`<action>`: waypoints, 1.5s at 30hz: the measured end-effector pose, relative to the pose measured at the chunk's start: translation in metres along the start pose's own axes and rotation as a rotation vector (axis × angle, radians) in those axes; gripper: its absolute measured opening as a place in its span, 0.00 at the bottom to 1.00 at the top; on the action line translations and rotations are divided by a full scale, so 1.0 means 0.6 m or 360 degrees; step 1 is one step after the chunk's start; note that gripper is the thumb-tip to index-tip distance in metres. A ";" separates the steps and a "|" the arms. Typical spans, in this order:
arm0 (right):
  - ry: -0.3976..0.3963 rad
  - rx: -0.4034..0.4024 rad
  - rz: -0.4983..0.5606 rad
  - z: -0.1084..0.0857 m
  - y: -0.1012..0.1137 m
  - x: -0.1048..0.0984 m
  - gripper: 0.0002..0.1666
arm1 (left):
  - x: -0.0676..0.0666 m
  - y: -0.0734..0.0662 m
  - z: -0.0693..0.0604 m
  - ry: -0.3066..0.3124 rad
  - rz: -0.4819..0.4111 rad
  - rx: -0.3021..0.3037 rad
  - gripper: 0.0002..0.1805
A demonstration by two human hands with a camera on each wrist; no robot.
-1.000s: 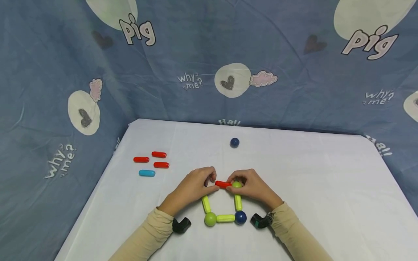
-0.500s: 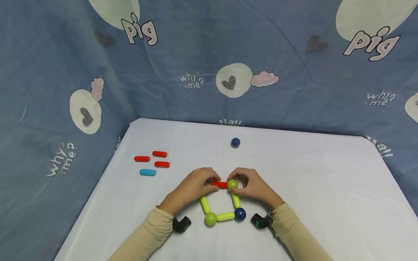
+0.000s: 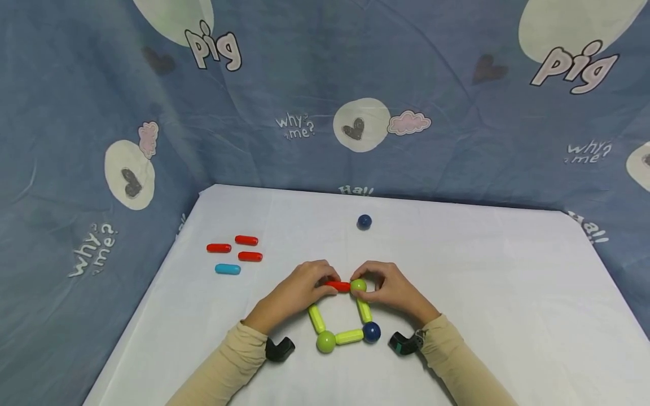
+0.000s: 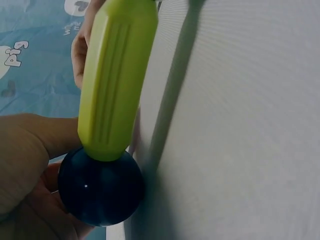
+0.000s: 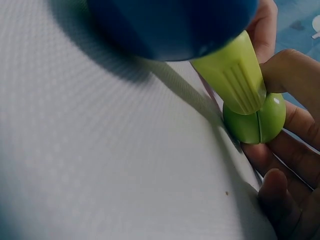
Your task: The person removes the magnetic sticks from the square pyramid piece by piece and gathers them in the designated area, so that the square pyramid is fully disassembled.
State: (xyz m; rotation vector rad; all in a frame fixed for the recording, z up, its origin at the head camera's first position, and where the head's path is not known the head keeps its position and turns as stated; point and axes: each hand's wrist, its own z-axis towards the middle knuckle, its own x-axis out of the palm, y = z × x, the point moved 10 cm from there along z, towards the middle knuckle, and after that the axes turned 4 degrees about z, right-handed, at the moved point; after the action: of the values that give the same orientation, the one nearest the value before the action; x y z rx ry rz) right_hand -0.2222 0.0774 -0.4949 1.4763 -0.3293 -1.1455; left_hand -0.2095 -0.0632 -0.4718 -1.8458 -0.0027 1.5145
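Red stick (image 3: 341,287): far side of the four-sided frame, right end touching the far green ball (image 3: 358,286); left end hidden by fingers.
Left hand (image 3: 304,285): thumb and fingers pinch the red stick, with the corner blue ball (image 4: 100,187) against them.
Right hand (image 3: 388,285): thumb and fingertips close round the far green ball.
Other sides: left lime stick (image 3: 316,319), near lime stick (image 3: 349,336) and right lime stick (image 3: 364,311), meeting at the near green ball (image 3: 326,341) and near blue ball (image 3: 372,332).
Good joining: best to steady the ball and press stick ends in straight, without twisting; the frame looks skewed, so gentle pressure should spare the other joints.
Worth checking: the hidden left joint.
Spares: loose red sticks (image 3: 250,256) and light blue stick (image 3: 227,269), well apart.
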 end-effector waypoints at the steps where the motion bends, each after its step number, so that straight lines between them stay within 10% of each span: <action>1: 0.0001 0.0000 0.0004 0.000 0.001 0.000 0.14 | 0.000 0.001 0.000 0.0006 0.0001 -0.0002 0.11; 28: -0.0017 0.0000 0.0006 -0.002 -0.004 -0.009 0.15 | -0.149 0.152 0.005 -0.0465 0.0265 -0.0479 0.13; 45: -0.0008 0.0031 0.0003 -0.002 -0.005 -0.004 0.15 | -0.153 0.200 0.009 -0.0544 0.0311 -0.0627 0.15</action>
State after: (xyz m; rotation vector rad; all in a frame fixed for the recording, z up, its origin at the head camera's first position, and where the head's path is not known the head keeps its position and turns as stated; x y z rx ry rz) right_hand -0.2239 0.0809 -0.4966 1.4900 -0.3461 -1.1475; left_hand -0.2941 -0.1878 -0.4576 -1.8983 -0.3102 2.0705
